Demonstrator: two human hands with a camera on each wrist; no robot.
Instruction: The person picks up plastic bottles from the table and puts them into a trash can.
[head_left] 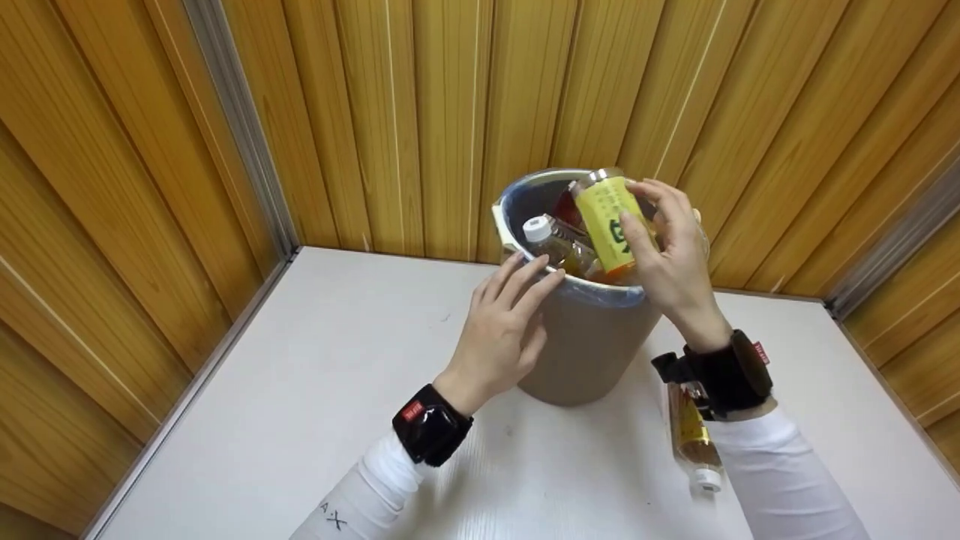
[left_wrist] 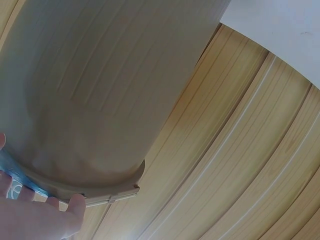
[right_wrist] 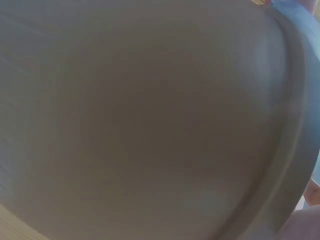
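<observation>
A grey-brown trash bin (head_left: 592, 345) stands on the white table, lined with a clear bluish plastic bag (head_left: 611, 294). My right hand (head_left: 671, 251) grips a yellow can (head_left: 606, 221) with dark green lettering, tilted within the bin's mouth. Beside the can, a clear plastic bottle (head_left: 551, 238) with a white cap leans inside; a dark red item behind it is mostly hidden. My left hand (head_left: 506, 322) rests its extended fingers on the near left rim. In the left wrist view, the left hand's fingers (left_wrist: 75, 207) touch that rim. Bin wall (right_wrist: 150, 120) fills most of the right wrist view.
Another plastic bottle (head_left: 697, 442), with a white cap and yellow label, lies on the table (head_left: 315, 360) by my right forearm, partly hidden by the wrist strap. Wood-look panels (head_left: 442, 112) rise behind the bin and along both sides.
</observation>
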